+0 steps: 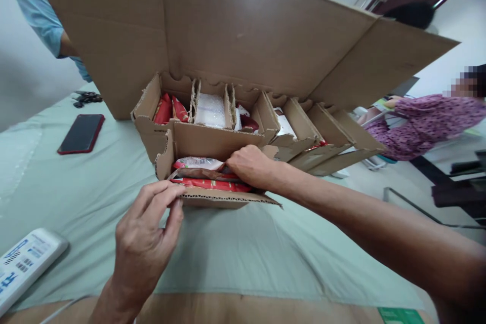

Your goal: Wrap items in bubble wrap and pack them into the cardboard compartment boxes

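A brown cardboard box with several divider compartments stands on a pale green cloth, its big lid raised behind. Red and white packets fill the compartments. My right hand reaches into the nearest compartment, fingers closed on a red and brown packet lying on other red packets. My left hand pinches the corrugated front edge of that compartment between thumb and fingers.
A dark phone in a red case lies on the cloth at left. A white remote-like device sits at the near left edge. One person in a purple patterned top leans at right; another's blue sleeve shows at top left.
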Tool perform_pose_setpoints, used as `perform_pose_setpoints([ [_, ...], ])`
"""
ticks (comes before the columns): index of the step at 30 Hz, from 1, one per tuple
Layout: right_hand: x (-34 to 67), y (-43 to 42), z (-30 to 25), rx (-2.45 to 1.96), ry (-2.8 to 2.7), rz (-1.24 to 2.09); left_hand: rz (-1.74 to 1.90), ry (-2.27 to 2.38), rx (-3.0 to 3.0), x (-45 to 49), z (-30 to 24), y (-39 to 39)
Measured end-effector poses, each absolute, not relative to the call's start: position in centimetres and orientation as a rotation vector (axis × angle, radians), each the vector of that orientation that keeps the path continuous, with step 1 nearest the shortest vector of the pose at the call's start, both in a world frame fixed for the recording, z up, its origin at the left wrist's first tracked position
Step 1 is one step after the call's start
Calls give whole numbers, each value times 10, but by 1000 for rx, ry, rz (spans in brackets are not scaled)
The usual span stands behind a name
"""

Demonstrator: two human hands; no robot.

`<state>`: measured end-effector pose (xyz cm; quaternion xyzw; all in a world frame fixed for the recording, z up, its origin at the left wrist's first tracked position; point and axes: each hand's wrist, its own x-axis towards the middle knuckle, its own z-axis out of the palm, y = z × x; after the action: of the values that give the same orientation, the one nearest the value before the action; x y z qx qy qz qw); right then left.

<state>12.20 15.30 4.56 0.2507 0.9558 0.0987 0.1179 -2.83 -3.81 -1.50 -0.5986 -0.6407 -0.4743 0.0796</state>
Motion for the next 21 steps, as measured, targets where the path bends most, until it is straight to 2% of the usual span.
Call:
perform_pose_setpoints([
  [3, 152, 144, 75, 785, 2785, 384, -1522, -1972, -1609, -28, -19, -47],
  [7, 234, 119, 93, 1294, 3084, 386, -1851, -2219, -1311, -44, -38, -51],
  [9, 267, 107, 75, 1472, 3139, 85, -2120, -2367, -1256, -55, -48, -43],
  [11, 280, 101, 42, 1465, 3141, -324, -2358, -2389, -1299, -61, -54, -30],
  [17, 226, 104, -38, 1349, 3198, -1397, -2757, -2186, -1417, -47, -48, 5],
  [19, 210, 105, -47, 1412, 3197, -1631, -2856, -2142, -1296, -40, -43, 11],
  [21, 205, 101, -49, 1472, 3188, -1725, -2937, -2094, -1228, -33, -39, 13],
])
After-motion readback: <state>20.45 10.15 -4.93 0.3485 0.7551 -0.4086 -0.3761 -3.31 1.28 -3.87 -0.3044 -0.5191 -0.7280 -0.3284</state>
